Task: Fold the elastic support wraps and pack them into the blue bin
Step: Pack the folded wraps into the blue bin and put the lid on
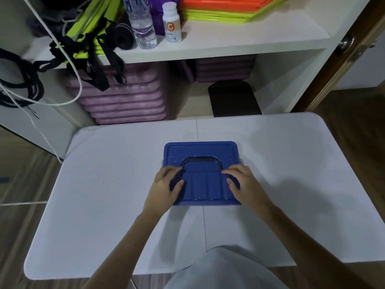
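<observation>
The blue bin (201, 151) stands in the middle of the white folding table (104, 195), closed by its blue lid with a dark handle (201, 160) lying flat in the lid's recess. My left hand (166, 186) rests on the lid's left part, fingers spread and lightly bent, fingertips near the handle's left end. My right hand (242, 182) rests on the lid's right part in the same way. Neither hand holds anything. The bin's contents are hidden. A rolled black wrap (124, 37) lies on the shelf behind.
A white shelf unit (229, 38) stands behind the table with a water bottle (141, 28), a white pill bottle (171, 24), neon-yellow and black straps (87, 38), orange and yellow mats. Purple pads (125, 97) are stacked underneath. Black cords and a white cable hang at left. A wooden door is at right.
</observation>
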